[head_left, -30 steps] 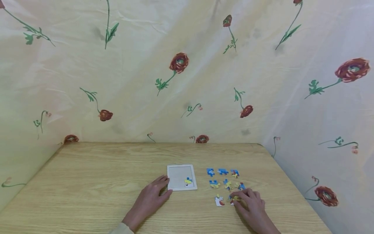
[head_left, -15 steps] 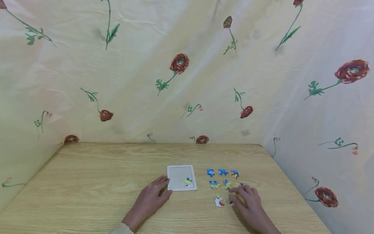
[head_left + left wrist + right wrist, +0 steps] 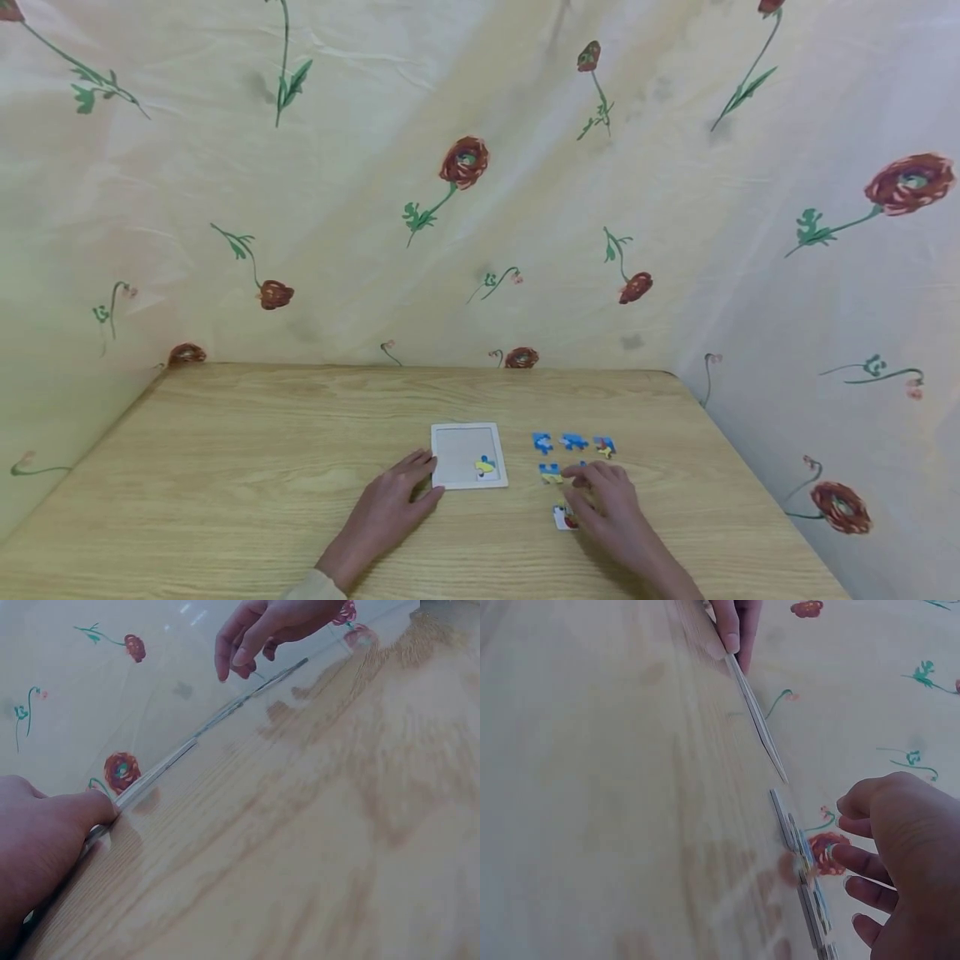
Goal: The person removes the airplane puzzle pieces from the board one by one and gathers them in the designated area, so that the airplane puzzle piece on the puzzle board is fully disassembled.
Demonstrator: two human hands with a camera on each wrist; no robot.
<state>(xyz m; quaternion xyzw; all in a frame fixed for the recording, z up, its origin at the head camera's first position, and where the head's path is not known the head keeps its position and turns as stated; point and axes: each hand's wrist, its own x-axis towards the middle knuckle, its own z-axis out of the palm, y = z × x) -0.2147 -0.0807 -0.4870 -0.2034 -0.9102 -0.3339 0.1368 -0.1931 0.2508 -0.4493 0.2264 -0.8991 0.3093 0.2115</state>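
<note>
My left hand (image 3: 386, 512) holds the lower left corner of a white square puzzle frame (image 3: 501, 458), thumb at its front edge and fingertips at its left side. One yellow, blue and white jigsaw piece (image 3: 485, 468) lies in the frame's lower right corner. My right hand (image 3: 611, 504) hovers above the loose pieces, fingers loosely bent; the right wrist view shows them apart from each other and grasping nothing. Near its fingertips lie a blue and yellow piece (image 3: 551, 474) and a white and red piece (image 3: 562, 517). Other pieces are hidden beneath this hand.
Behind the right hand, a back row holds blue pieces (image 3: 573, 442) and a blue, red and yellow piece (image 3: 604, 447). The wood-grain table (image 3: 285, 433) meets a flowered cloth (image 3: 352, 208) along its back and sides.
My right hand has lifted off the pieces at the front right and shifted left over the middle of the group. My left hand and the frame have stayed put.
</note>
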